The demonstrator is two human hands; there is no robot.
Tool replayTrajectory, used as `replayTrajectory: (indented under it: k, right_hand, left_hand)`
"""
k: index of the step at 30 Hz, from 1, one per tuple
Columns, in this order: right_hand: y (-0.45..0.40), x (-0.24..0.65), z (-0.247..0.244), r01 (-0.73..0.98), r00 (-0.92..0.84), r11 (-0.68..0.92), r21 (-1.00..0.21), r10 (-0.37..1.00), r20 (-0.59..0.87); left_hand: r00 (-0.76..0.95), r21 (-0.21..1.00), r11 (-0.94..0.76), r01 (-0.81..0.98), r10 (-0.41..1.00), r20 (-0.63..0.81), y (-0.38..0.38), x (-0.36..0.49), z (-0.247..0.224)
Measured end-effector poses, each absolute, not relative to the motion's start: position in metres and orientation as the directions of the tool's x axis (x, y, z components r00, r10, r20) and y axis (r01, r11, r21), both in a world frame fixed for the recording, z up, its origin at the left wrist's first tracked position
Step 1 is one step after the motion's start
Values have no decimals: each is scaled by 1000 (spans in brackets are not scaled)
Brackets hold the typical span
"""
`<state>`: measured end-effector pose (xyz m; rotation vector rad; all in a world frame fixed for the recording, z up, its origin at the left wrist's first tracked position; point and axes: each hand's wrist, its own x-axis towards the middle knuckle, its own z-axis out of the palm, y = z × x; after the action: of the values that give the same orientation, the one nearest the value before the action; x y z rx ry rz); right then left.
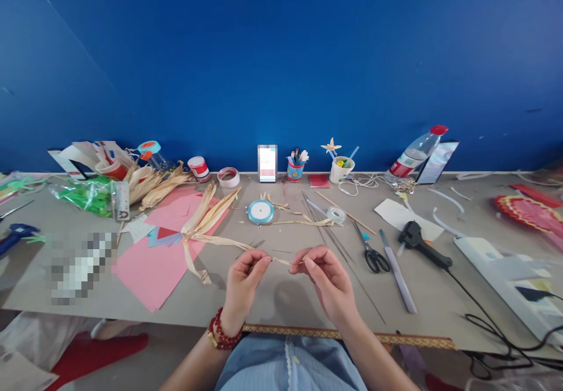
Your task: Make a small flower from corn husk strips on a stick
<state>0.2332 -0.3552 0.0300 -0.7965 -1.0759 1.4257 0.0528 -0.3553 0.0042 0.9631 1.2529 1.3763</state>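
Observation:
Between my two hands stretches a thin, pale strip of dried husk (281,261). My left hand (247,279), with a red bead bracelet at the wrist, pinches its left end between thumb and fingertips. The right end is pinched in my right hand (325,276). Both hands are raised over the near middle of the table, a short gap apart. Left of them, a bundle of dried husks (204,221) lies on pink paper (152,268). Beyond the hands is a blue-rimmed ribbon spool (260,211), and thin wires (341,244) lie just past my right hand.
Black scissors (376,259), a grey strip (398,271) and a black glue gun (424,245) with a cord lie right. A white power strip (505,285) is farther right. Cups, tape (228,177) and a tilted bottle (413,156) line the blue wall. A green bag (88,196) sits left.

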Motion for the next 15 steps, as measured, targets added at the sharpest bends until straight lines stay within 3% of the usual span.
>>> replayTrajectory:
  k: [8, 15]
  right_hand:
    - [-348, 229, 39, 125, -262, 43, -991, 965, 9]
    - [-343, 221, 31, 44, -345, -33, -998, 938, -46]
  left_hand:
    - [-77, 1000, -7, 11, 997, 8, -358, 52, 19]
    - [-63, 998, -33, 57, 997, 37, -361, 50, 21]
